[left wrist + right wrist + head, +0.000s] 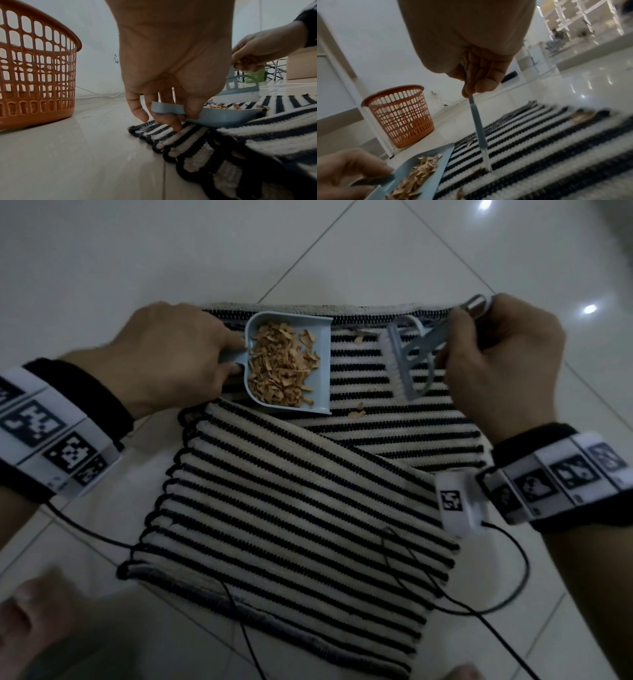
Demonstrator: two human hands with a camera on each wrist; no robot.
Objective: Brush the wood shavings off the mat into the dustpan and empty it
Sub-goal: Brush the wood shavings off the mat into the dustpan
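A black-and-white striped mat [291,508] lies on the tiled floor, its near part folded over. On its far left sits a pale blue dustpan [322,371] heaped with tan wood shavings [281,364]. My left hand [171,354] grips the dustpan handle [167,108]. My right hand [496,354] grips the handle of a grey brush [407,361], whose white bristles [238,96] rest on the mat just right of the pan. A few loose shavings [358,412] lie on the mat by the pan's open edge.
An orange lattice waste basket [399,115] stands on the floor beyond the mat to the left, near a white wall. Black cables [479,607] run from the wrist bands across the mat's near part. A green crate [254,75] sits far off.
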